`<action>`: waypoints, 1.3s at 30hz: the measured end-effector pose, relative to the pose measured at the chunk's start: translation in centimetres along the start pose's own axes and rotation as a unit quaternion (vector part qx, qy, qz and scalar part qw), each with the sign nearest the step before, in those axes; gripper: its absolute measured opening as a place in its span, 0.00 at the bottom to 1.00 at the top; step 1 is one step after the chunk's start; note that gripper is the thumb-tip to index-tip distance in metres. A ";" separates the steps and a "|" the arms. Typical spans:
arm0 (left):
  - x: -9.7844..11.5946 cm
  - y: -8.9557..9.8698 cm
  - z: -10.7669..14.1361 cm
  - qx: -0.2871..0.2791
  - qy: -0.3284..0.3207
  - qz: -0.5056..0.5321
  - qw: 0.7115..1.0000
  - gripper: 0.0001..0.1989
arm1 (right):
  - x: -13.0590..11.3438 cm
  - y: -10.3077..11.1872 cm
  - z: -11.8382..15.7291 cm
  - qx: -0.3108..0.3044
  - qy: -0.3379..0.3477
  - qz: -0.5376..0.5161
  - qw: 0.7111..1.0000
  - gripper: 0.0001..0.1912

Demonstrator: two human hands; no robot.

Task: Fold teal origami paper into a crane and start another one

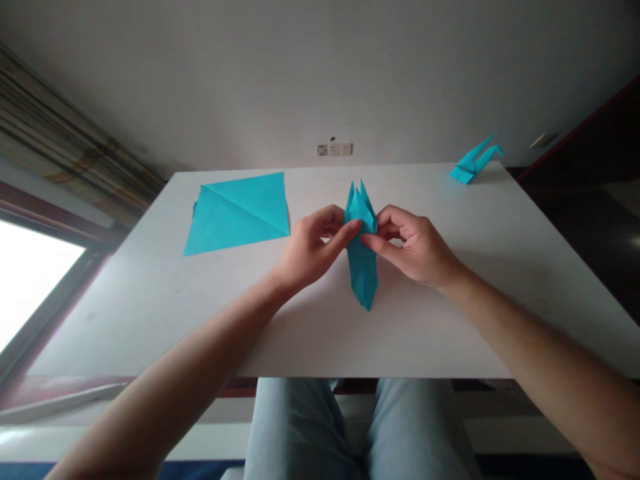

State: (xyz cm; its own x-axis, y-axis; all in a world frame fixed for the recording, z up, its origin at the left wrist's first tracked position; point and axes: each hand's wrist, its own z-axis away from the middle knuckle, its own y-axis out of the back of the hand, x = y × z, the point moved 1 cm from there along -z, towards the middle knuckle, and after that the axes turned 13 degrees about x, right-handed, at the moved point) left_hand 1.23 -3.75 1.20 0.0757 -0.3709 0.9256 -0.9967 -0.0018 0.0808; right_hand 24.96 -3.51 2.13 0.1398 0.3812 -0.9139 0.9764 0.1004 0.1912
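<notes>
A folded blue paper piece (363, 263) is held upright over the middle of the white table (425, 333). Narrow points stick up at its top, and its lower end tapers to a tip. My left hand (317, 243) pinches its left edge, with the thumb lying across the front. On the right edge, my right hand (413, 243) pinches it too, thumb in front and fingers at the side. The fingertips behind the paper are partly hidden.
A flat blue paper sheet (240, 213) with a diagonal crease lies at the left. A folded blue paper crane (470, 167) stands at the back right. Wall sockets (334, 149) sit behind the table; a curtain (65, 127) hangs at the left.
</notes>
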 end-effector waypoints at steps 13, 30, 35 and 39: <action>0.4 -0.2 0.0 0.023 0.016 0.028 0.999 0.39 | -0.6 -0.1 0.0 -0.074 -0.004 0.052 0.996 0.23; 0.5 0.4 -0.4 -0.018 0.115 0.077 0.990 0.37 | -0.1 -0.2 -0.1 -0.018 -0.036 -0.029 0.999 0.27; 0.0 0.1 -0.2 -0.071 0.123 0.082 0.986 0.32 | 0.6 0.5 -0.5 0.046 -0.032 -0.045 0.997 0.27; -0.1 0.2 -0.5 -0.051 0.097 0.088 0.990 0.32 | 1.0 0.5 -0.4 0.016 -0.048 -0.040 0.998 0.27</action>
State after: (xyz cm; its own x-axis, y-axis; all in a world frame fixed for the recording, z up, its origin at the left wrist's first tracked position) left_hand 1.03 -3.29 1.35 -0.0852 -0.1713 0.9815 -0.9877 0.1445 -0.0605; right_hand 25.50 -2.76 1.47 0.0755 0.2823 -0.9563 0.9896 0.0963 0.1065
